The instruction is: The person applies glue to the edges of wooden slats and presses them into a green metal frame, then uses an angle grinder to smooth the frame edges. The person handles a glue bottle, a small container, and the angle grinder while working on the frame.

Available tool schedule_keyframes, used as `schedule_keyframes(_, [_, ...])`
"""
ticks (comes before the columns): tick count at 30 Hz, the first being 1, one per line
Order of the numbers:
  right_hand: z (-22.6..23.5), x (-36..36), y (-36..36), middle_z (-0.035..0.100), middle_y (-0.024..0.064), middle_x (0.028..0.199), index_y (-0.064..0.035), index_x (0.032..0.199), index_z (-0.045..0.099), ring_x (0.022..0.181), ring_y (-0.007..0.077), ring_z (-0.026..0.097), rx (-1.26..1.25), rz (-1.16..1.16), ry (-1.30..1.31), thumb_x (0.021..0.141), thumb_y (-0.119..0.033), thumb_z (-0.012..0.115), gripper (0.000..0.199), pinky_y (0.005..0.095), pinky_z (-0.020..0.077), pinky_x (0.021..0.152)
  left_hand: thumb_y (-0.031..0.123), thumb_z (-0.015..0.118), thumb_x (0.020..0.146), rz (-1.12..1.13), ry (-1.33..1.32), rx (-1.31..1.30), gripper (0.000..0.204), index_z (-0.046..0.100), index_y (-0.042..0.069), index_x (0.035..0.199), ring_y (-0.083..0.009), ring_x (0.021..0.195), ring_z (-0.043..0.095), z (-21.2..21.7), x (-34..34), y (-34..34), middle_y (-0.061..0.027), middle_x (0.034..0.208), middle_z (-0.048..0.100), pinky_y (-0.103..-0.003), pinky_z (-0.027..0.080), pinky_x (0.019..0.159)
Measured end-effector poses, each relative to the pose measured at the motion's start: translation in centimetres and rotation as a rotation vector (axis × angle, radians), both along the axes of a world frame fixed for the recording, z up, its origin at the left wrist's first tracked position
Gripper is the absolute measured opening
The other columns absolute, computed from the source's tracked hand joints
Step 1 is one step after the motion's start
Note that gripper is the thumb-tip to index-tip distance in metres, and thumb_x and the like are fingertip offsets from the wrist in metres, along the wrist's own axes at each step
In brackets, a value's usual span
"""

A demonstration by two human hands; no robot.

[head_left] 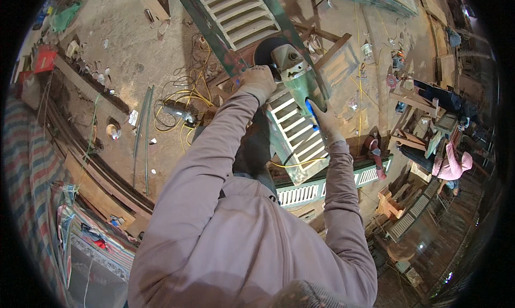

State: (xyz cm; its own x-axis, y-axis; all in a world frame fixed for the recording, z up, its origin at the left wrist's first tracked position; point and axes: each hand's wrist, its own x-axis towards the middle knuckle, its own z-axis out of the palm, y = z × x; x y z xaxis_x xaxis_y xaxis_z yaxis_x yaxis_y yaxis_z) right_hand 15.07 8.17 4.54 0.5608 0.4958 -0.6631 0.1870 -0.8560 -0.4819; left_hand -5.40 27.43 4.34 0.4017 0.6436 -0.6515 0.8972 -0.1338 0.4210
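Observation:
A green angle grinder (303, 85) with a grey metal head and a dark round disc (266, 51) is held over a louvred shutter (220, 45). The shutter has a dark green frame and pale slats. My left hand (258, 83) is closed beside the grinder's head, apparently on its side handle, which the fingers hide. Around the rear of the green body my right hand (327, 123) is wrapped, near a blue patch on the casing. Whether the disc touches the frame I cannot tell.
Yellow cords (196, 96) lie tangled on the dusty floor, left of the shutter, beside another power tool (177, 112). A yellow cable (300, 163) crosses the shutter's near end. Another green shutter (298, 195) lies close by. A person in pink (453, 163) bends over at the right.

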Motion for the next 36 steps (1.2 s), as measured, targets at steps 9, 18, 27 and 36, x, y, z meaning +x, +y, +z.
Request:
schedule_keyframes(9, [2.8,-5.7,3.7,0.066,0.0246,0.129,0.0031,0.150,0.044,0.115,0.0311,0.067,-0.119,0.277,-0.108,0.072,-0.065,0.084,0.111,0.0361,0.0554,0.092,0.037,0.069,0.087,0.127,0.065,0.015,0.049,0.072,-0.001,0.118,-0.0387,0.116,0.068,-0.7,-7.1,-0.8,-0.0250,0.124,0.070,-0.047,0.055,0.098])
schedule_keyframes(18, [0.4,1.6,0.4,0.068,0.0242,0.125,0.0006,0.144,0.053,0.109,0.0288,0.069,0.159,-0.119,0.087,0.080,-0.063,0.077,0.094,0.0373,0.0561,0.085,0.039,0.068,0.088,-0.139,-0.002,-0.021,0.047,0.073,0.006,0.121,-0.0369,0.115,0.070,-1.0,4.9,3.0,-0.0237,0.126,0.069,-0.049,0.057,0.094])
schedule_keyframes(27, [1.9,-0.1,0.5,0.072,0.0121,0.111,0.0003,0.134,0.061,0.086,0.0181,0.070,0.164,-0.271,0.082,0.087,-0.046,0.080,0.069,0.0326,0.0545,0.067,0.030,0.061,0.092,-0.201,-0.052,0.061,0.039,0.074,0.005,0.119,-0.0385,0.123,0.065,-2.0,5.7,2.8,-0.0271,0.133,0.065,-0.049,0.054,0.100])
schedule_keyframes(36, [5.3,-3.9,6.1,0.067,0.0238,0.125,0.0050,0.139,0.055,0.112,0.0303,0.068,0.068,-0.077,-0.073,0.080,-0.059,0.080,0.090,0.0366,0.0530,0.093,0.038,0.064,0.092,-0.110,0.049,0.066,0.048,0.069,0.005,0.126,-0.0368,0.119,0.067,-1.0,1.2,6.8,-0.0215,0.130,0.068,-0.047,0.054,0.099])
